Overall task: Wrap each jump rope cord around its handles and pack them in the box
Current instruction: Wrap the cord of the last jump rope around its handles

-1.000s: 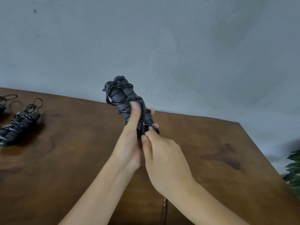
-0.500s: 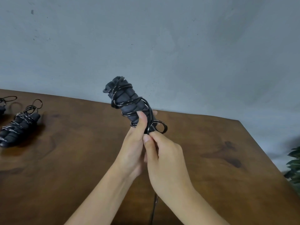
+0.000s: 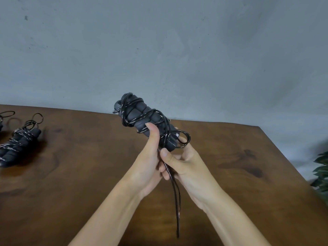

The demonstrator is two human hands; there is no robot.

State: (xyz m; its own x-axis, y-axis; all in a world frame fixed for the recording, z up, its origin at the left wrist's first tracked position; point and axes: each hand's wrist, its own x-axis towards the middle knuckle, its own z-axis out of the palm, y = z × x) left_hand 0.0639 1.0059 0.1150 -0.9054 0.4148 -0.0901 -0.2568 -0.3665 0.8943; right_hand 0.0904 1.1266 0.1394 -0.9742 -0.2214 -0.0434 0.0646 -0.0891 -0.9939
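Hands raised above brown wooden worktop [image 3: 88, 174], both busy with one jump rope. Left hand [image 3: 148, 162] closed around lower part of paired dark foam handles [image 3: 142, 118], thumb pressed flat on front, handles tilted up and to the left, well clear of the wood. Black cord [image 3: 140, 116] crossed several times over the handles, with a loose loop sticking out at the right near the lower end. Right hand [image 3: 182, 162] just beside the left, touching it, fingers curled and pinching the cord below the handles; two strands hanging straight down between the wrists toward the near edge. Second jump rope [image 3: 19, 144], already wound, lying flat on the worktop at far left, small loop poking out at its far end. Part of a third bundle [image 3: 2, 119] cut off by the left border. Grey wall [image 3: 159, 50] behind. Green leaves [image 3: 321, 167] at the right border.
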